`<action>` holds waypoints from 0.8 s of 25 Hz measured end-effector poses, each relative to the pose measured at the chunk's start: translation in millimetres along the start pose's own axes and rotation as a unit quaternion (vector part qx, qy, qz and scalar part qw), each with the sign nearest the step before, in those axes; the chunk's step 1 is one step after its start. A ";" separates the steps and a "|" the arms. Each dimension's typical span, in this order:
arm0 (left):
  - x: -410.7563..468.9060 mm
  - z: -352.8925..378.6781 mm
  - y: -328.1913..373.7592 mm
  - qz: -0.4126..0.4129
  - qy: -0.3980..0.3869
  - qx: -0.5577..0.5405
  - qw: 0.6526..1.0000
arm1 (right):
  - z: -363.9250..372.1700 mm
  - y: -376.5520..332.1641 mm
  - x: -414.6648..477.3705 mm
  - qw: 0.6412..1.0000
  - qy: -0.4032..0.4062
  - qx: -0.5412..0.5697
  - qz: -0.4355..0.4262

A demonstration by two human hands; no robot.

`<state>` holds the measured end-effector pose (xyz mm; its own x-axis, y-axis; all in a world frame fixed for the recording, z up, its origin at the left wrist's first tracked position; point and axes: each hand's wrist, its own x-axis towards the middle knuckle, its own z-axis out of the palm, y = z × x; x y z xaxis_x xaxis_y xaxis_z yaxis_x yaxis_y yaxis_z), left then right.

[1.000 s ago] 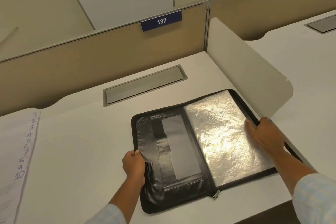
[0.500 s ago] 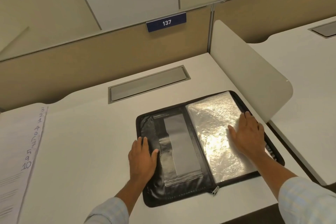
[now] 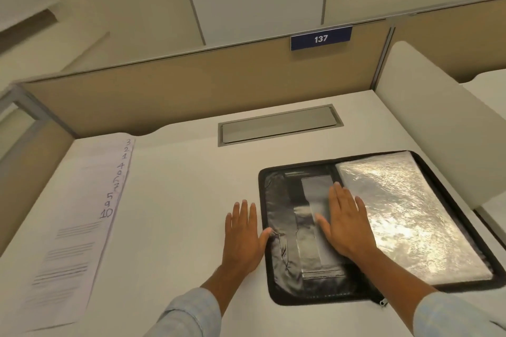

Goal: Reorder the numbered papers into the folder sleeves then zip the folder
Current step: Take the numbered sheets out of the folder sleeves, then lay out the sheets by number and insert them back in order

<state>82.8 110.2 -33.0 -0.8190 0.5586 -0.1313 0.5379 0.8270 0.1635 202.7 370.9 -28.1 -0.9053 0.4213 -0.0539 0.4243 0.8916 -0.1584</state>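
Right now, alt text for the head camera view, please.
A black zip folder lies open on a white desk, clear sleeves on its right half. The left hand lies flat on the desk at the folder's left edge, the right hand flat on its inner left panel. Numbered papers lie at far left.

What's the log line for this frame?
folder: open, unzipped | left hand: flat on desk, thumb at folder edge | right hand: flat on folder's left panel | numbered papers: stacked left, untouched

Pale blue shirt cloth on both arms, left sleeve (image 3: 189,314) and right sleeve (image 3: 460,314) ending short of the wrists, left hand (image 3: 242,238) and right hand (image 3: 346,223) bare.
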 end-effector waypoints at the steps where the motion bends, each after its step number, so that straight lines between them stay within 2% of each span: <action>1: -0.6 1.6 -14.8 0.001 0.009 -0.004 1.000 | 2.4 -20.6 2.3 1.000 -0.001 0.003 -0.011; 5: -6.0 -4.7 -84.9 0.008 0.008 -0.011 1.000 | 14.3 -113.8 8.5 1.000 -0.014 -0.003 -0.028; 9: -4.2 -18.8 -174.4 0.027 0.045 0.005 0.999 | 34.6 -214.8 21.8 0.999 -0.022 0.023 -0.030; 15: -7.5 -40.8 -304.4 -0.008 0.059 0.004 0.998 | 51.2 -363.4 44.5 0.995 -0.022 0.068 -0.068; 20: -7.3 -52.9 -395.3 -0.047 0.070 -0.018 0.996 | 68.3 -457.9 69.4 0.989 -0.031 0.116 -0.090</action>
<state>-134.4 -224.1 -44.9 -0.8864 0.4628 -0.0108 0.4525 0.8710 0.1915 -55.7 -19.4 -26.7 -0.9681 0.2423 -0.0644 0.2478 0.8858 -0.3923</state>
